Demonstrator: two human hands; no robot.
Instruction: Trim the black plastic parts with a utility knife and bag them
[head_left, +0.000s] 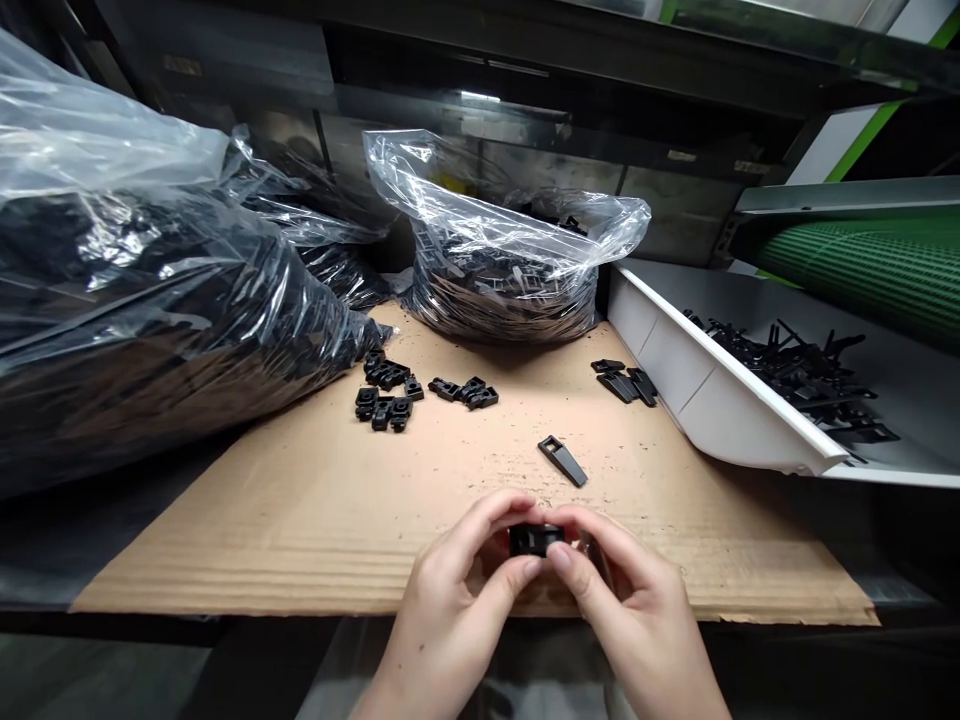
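Note:
Between my two hands, close to the cardboard's front edge, is a small black plastic part (535, 540). My left hand (476, 570) grips its left side with thumb and fingers, and my right hand (615, 575) pinches its right side. Just beyond my hands a flat black tapered clip (562, 461) lies alone on the cardboard (300, 520). Several small black blocks (383, 410) sit in groups at the left, with more blocks (463, 391) nearer the middle. A few flat clips (624, 382) lie beside the white tray at the right.
A large clear bag of black parts (150, 300) bulges over the left side. An open bag (510, 270) stands at the back. The white tray (757, 400) holds loose black pieces beneath a green conveyor belt (862, 250) at the right.

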